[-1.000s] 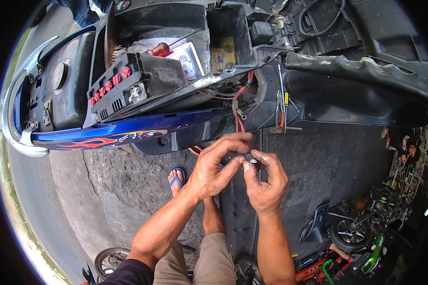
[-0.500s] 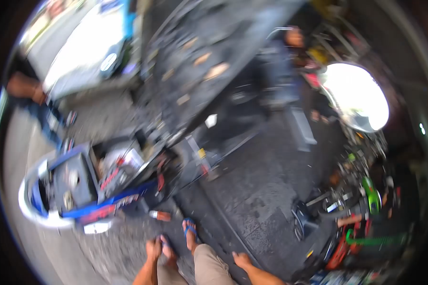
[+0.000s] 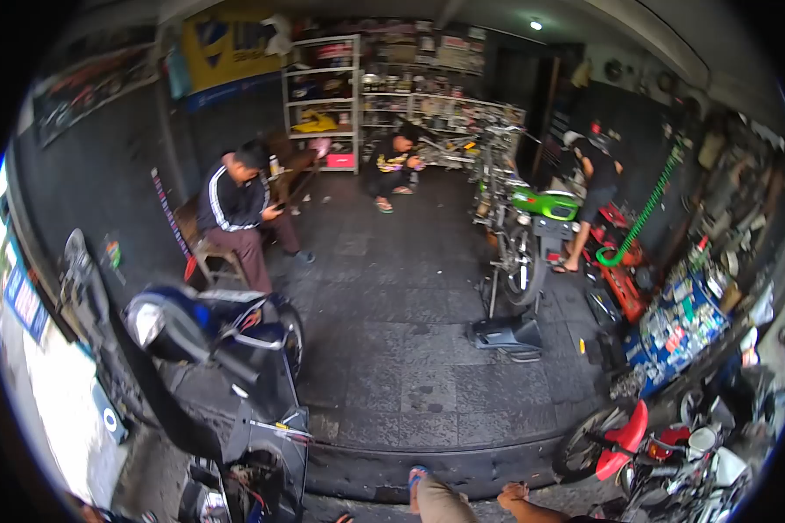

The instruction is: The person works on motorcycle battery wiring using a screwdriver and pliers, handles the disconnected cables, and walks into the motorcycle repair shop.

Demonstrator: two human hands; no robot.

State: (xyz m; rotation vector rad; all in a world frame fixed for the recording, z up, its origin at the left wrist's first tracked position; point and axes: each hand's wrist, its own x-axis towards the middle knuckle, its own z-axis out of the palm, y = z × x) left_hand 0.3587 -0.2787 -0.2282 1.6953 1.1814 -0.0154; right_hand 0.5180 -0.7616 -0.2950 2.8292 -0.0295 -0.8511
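My right hand [image 3: 512, 495] hangs at the bottom edge, beside my knee in light trousers [image 3: 445, 501]. Its fingers look loosely curled, and I see nothing in them. My left hand is out of view. Below me one sandalled foot [image 3: 417, 478] is on the floor by a low step [image 3: 427, 462]. Nearest to my right hand is a motorcycle with a red fender [image 3: 624, 438], apart from it. To the left stands a partly stripped scooter body [image 3: 275, 436] with its inner parts exposed.
A person on a chair [image 3: 235, 196] looks at a phone; another squats [image 3: 392, 166] near the shelves [image 3: 323, 105]. A third bends [image 3: 595, 166] behind a green motorcycle [image 3: 541, 205]. A dark plastic part [image 3: 506, 334] lies on the tiled floor. A blue motorcycle [image 3: 209, 322] stands left.
My view has swung up and round from the scooter and street side to the workshop interior. My left hand has left the view; my right hand stays low at the bottom edge.
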